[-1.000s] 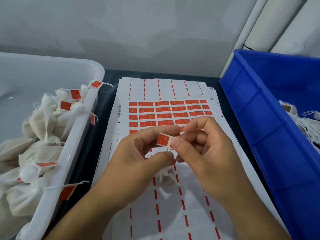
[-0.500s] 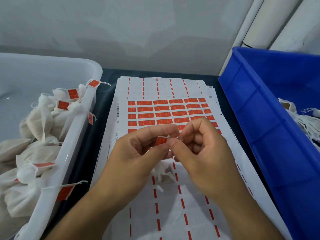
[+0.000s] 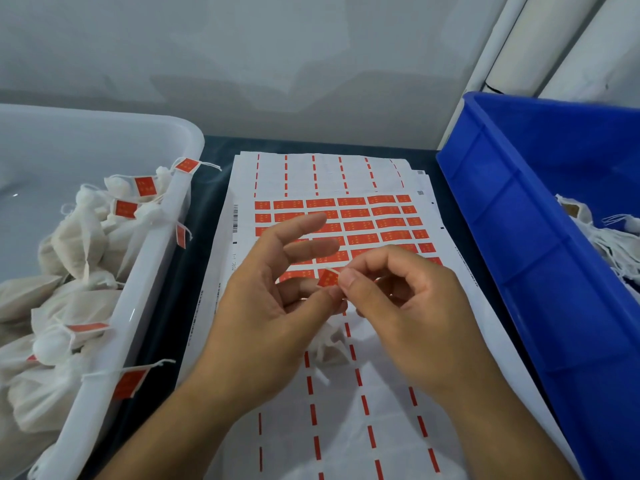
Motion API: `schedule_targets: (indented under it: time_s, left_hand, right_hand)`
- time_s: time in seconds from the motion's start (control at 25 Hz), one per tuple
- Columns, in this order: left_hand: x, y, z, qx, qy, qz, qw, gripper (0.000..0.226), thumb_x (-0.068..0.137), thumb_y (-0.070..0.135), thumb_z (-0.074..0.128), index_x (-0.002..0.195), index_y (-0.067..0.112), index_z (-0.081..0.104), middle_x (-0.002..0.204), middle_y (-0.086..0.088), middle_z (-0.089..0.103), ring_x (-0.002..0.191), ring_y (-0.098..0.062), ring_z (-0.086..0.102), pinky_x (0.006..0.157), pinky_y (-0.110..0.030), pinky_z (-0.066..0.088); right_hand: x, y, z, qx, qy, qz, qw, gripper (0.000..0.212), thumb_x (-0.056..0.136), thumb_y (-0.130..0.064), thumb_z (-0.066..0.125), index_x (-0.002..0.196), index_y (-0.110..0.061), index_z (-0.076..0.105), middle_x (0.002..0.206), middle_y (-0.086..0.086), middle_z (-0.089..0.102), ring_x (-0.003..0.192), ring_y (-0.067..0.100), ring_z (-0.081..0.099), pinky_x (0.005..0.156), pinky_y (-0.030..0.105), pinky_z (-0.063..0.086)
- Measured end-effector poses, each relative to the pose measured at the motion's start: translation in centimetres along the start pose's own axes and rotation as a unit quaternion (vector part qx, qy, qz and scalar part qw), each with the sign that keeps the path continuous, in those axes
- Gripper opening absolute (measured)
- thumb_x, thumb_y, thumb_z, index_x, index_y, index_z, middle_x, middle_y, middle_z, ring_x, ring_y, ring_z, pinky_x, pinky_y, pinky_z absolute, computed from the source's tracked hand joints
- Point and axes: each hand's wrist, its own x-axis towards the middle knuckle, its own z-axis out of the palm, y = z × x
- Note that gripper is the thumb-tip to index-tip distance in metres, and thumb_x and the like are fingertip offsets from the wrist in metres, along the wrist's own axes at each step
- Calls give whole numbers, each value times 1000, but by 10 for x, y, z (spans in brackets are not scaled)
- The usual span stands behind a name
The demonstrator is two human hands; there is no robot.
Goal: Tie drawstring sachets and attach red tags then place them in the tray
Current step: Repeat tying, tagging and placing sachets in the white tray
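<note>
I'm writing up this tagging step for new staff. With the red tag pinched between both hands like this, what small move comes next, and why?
Probably press the red tag shut round the string, then let go with the right hand. Both thumbs pinch the tag, the left hand has its upper fingers lifted, and the sachet hangs below over the sticker sheet. The white tray of tagged sachets waits on the left.

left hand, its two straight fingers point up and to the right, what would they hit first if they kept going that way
Probably nothing at first: the left hand has its fingers raised above the sticker sheet. Going on the same way, they would pass over the red stickers and likely meet the blue bin, though depth is hard to judge.
</note>
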Motion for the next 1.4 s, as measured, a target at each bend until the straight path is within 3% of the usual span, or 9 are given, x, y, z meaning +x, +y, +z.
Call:
schedule_targets:
  time_s: [0.32,0.56,0.72,0.84,0.92,1.08,1.2,1.32,1.4]
  left_hand:
    - [-3,-5,2,-3,-22,-23,999,44,80,34,67,124,34,58,94,4,76,92,-15,74,81,-14,55]
    - [-4,-5,4,52,-38,-21,998,29,86,27,71,111,38,62,89,10,75,89,-10,73,80,-13,55]
    - [-3,-4,3,47,-61,-27,997,34,77,42,67,111,37,63,91,10,76,93,-11,73,85,-16,56]
    - [-4,-2,2,37,-80,-28,996,22,87,31,68,106,40,62,95,10,77,97,-10,73,88,-18,56]
    - [-6,-2,3,77,-84,-16,993,29,95,16,66,100,45,63,101,13,76,99,-9,71,86,-22,58]
    - [-7,-1,2,110,-55,-14,992,35,95,14,64,102,47,72,102,21,73,94,-11,70,81,-22,60]
    - [-5,-4,1,97,-35,-26,994,35,93,13,65,100,45,75,100,22,74,89,-16,71,78,-18,60]
    - [-6,-3,3,96,-26,-24,995,35,92,15,66,97,48,75,103,28,72,96,-2,69,78,-12,56]
    - [-6,-4,3,104,-17,-18,994,32,91,17,67,98,46,76,99,26,73,93,-4,70,78,-9,54]
  right_hand:
    - [1,-3,-3,93,51,79,991,23,80,-53,62,87,-33,72,78,-13,73,72,7,71,61,10,54]
    - [2,-4,-5,113,72,107,985,27,80,-52,62,91,-30,74,72,-7,72,63,8,68,62,14,56]
    - [3,-2,-8,114,88,113,983,22,86,-48,64,91,-29,74,73,-1,72,63,12,68,67,20,61]
    - [4,-1,-9,111,85,110,984,21,88,-47,63,93,-29,73,74,-2,72,63,10,68,67,19,60]
    - [5,-2,-6,102,71,104,987,19,88,-45,64,93,-30,73,73,-3,72,63,9,67,64,16,57]
    - [5,-1,-8,111,76,101,986,24,84,-45,68,105,-33,70,77,-7,73,64,7,68,63,16,57]
    - [6,-2,-15,192,70,145,968,37,76,-47,73,108,-30,70,83,1,75,60,10,64,64,20,57]
    - [8,-3,-22,355,41,201,912,50,67,-43,80,110,-19,74,96,9,73,55,9,56,58,20,55]
    - [9,-2,-27,417,34,197,887,55,68,-40,81,114,-13,72,100,11,71,54,8,53,57,18,53]
